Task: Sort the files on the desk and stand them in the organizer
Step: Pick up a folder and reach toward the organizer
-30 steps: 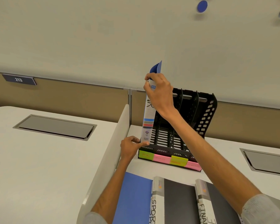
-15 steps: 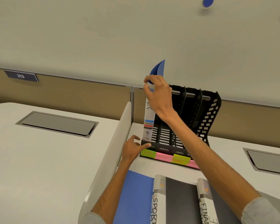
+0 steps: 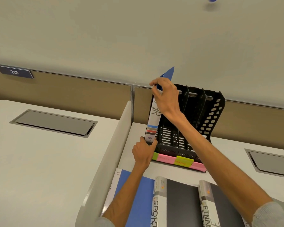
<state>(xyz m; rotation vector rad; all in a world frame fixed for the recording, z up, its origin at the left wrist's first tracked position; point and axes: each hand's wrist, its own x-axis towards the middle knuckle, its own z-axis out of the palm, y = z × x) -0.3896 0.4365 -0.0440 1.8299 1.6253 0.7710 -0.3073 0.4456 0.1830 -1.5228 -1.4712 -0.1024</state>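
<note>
Three organizer slots (image 3: 195,112) lie open right of the upright blue file (image 3: 152,118).

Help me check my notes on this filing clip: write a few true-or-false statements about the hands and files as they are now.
1. The right hand grips the top of the upright file. True.
2. The left hand lies flat on the desk, away from the file. False: it holds the file's bottom end at the left end of the organizer.
3. Coloured labels run along the organizer's front edge. True.
4. Every file is already standing in the organizer. False: a blue file, a SPORT file and a FINAN file lie flat on the desk.
5. The organizer's right-hand slots hold files. False: they show only bare black plastic.
</note>
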